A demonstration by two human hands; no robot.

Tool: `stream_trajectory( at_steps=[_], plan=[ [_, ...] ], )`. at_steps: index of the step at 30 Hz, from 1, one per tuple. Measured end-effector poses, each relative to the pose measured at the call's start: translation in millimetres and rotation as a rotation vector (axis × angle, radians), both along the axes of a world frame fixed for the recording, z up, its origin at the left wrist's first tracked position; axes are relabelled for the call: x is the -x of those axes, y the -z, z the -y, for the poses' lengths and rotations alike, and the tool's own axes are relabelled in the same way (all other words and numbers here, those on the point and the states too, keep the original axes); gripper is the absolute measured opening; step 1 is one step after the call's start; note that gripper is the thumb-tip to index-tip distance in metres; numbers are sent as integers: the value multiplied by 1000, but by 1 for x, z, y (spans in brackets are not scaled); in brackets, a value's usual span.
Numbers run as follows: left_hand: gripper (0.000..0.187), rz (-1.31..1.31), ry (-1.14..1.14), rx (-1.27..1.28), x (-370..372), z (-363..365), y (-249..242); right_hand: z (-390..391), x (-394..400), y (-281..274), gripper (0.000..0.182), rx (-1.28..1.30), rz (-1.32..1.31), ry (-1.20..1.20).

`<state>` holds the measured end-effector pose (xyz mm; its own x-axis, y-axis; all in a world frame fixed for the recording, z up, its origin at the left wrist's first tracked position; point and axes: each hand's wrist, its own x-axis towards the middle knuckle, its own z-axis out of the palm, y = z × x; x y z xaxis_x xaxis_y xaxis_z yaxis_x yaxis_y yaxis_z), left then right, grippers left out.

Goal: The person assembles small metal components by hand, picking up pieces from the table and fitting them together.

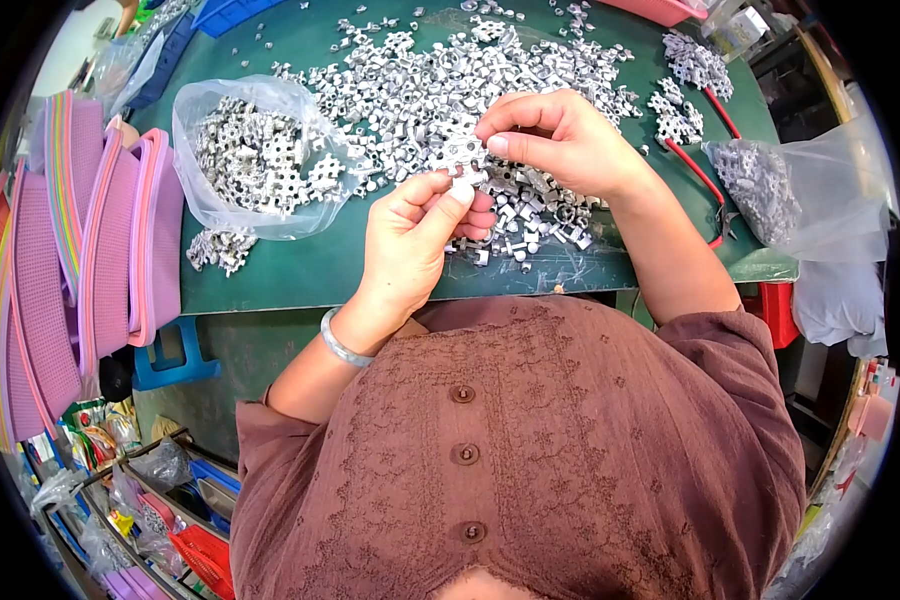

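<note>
Near the middle of the green table [300, 275], my left hand [420, 222] pinches a small silvery metal part [465, 172] between thumb and fingers. My right hand [560, 140] is just above and to the right, its thumb and index finger pressed together at the upper end of the metal piece; what lies between those fingertips is too small to make out. Behind and below both hands spreads a large heap of loose silvery parts [430, 85]. An open clear plastic bag [195, 190] on the left holds joined metal clusters.
Red-handled pliers [698, 172] lie at the right beside metal clusters [678, 115] and a second filled plastic bag [760, 190]. Purple woven strips [105, 240] hang at the left table edge. Blue [225, 14] and pink [660, 8] trays sit at the back.
</note>
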<state>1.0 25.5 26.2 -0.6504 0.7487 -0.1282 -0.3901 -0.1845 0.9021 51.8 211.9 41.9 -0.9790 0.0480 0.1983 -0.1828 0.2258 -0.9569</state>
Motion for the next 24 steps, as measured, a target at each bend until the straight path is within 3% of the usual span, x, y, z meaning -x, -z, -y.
stream_trajectory(
  at_steps=[24],
  plan=[
    [12,47,37,-38,3,4,0,-1,-1,-1,19,14,-14,-24]
  ],
)
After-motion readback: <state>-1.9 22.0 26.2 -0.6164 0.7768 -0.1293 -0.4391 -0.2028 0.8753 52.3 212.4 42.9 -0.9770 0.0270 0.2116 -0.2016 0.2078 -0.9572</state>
